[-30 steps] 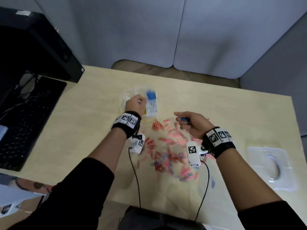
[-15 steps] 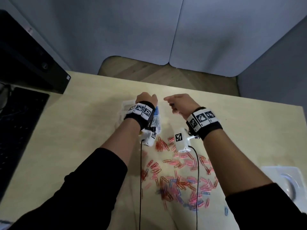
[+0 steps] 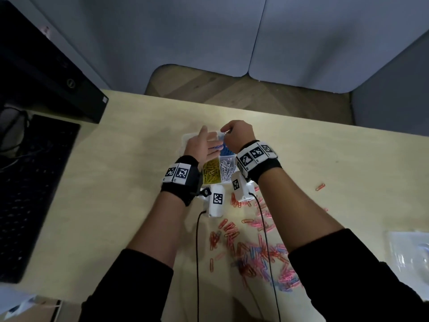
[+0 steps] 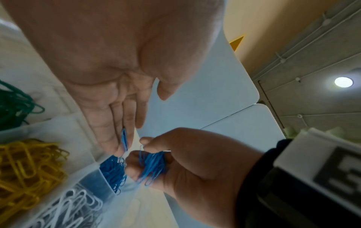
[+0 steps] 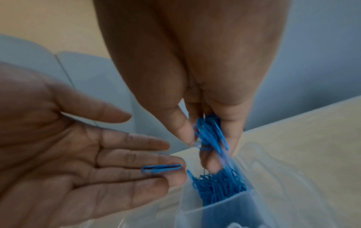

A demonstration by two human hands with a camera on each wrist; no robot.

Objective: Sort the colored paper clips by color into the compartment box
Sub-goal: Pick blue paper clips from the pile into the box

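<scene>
While my right hand (image 5: pixel 205 135) pinches a bunch of blue clips (image 5: pixel 212 131) directly over the compartment box (image 3: pixel 189 138), yellow, white, green and blue cells already hold clips. Many red, pink and some blue clips (image 3: pixel 257 254) lie loose on the near side of the box, so much sorting remains. My left hand (image 5: pixel 82 154) is flat, fingers straight; one blue clip (image 5: pixel 161 167) lies along a finger, long axis toward the blue cell.
</scene>
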